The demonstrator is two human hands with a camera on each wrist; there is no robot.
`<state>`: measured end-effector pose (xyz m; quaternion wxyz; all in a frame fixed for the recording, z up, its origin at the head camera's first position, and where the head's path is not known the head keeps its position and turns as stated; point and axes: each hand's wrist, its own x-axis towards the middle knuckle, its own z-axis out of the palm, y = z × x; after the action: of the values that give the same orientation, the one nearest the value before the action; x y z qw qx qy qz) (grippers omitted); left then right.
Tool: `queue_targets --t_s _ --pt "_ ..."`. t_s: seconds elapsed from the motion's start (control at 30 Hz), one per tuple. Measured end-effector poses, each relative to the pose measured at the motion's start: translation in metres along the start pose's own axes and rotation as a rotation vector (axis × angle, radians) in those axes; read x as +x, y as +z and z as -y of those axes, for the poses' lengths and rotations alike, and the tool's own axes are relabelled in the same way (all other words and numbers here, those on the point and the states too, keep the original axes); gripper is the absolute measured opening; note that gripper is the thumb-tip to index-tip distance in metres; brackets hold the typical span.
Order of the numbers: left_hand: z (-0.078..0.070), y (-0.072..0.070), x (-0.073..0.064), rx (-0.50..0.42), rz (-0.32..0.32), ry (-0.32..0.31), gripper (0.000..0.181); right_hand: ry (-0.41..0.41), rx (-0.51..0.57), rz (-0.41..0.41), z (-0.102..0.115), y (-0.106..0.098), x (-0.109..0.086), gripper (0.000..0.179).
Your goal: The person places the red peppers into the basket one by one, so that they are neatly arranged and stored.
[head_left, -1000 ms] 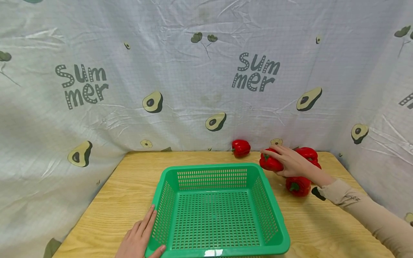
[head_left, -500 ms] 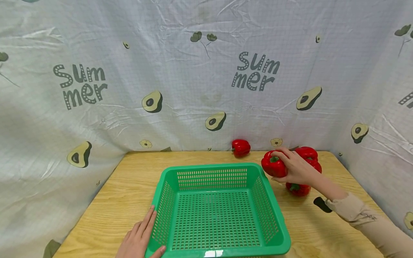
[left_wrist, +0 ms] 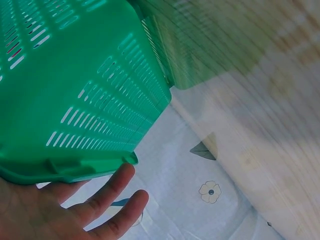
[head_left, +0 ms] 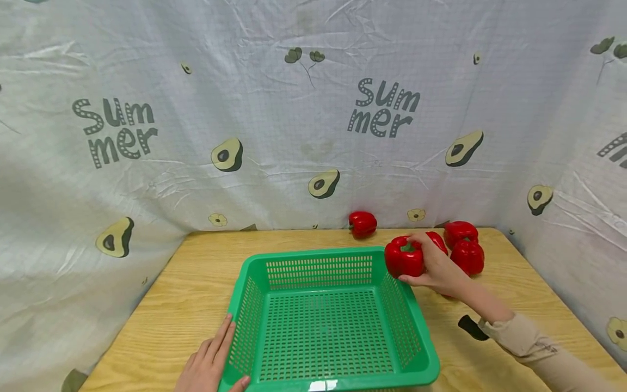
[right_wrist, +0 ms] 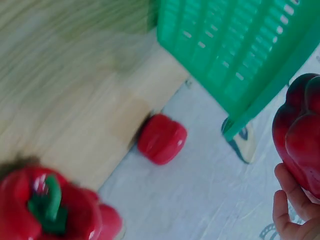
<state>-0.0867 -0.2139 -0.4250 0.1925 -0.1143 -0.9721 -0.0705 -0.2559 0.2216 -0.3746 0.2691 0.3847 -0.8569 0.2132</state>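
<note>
The red pepper (head_left: 403, 265) your right hand (head_left: 437, 270) grips could, if low, clip the basket (head_left: 422, 326) on its right, opposite your straight-fingered left hand (head_left: 208, 359).

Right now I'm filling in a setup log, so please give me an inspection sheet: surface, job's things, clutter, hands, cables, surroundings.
Surface: wooden table.
Job's things: green basket; held pepper near its far right corner; back pepper behind it; right-side peppers, some partly hidden.
Clutter: dark piece by the right sleeve; what it is, unclear.
Hands: left hand touches the basket's left rim; right hand grips the held pepper.
Cables: nothing seen.
Surroundings: printed cloth behind the table.
</note>
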Motion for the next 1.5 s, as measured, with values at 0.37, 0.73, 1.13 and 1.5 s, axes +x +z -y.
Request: queue_targets --t_s 0.37,0.73,1.13,1.5 --pt "0.002 0.0 0.001 -0.023 0.01 -0.009 0.085 -0.04 0.01 0.014 0.022 0.021 0.006 0.079" --pt "0.006 0.001 0.004 -0.044 -0.027 0.037 0.086 -0.112 -0.062 0.021 0.023 0.031 0.016 0.077" --pt "0.006 0.0 0.004 -0.052 0.0 0.028 0.085 -0.154 -0.174 0.145 0.016 0.037 0.024 0.06" --pt "0.006 0.002 0.004 -0.057 -0.009 0.029 0.085 -0.29 -0.283 0.288 0.015 0.039 0.032 0.061"
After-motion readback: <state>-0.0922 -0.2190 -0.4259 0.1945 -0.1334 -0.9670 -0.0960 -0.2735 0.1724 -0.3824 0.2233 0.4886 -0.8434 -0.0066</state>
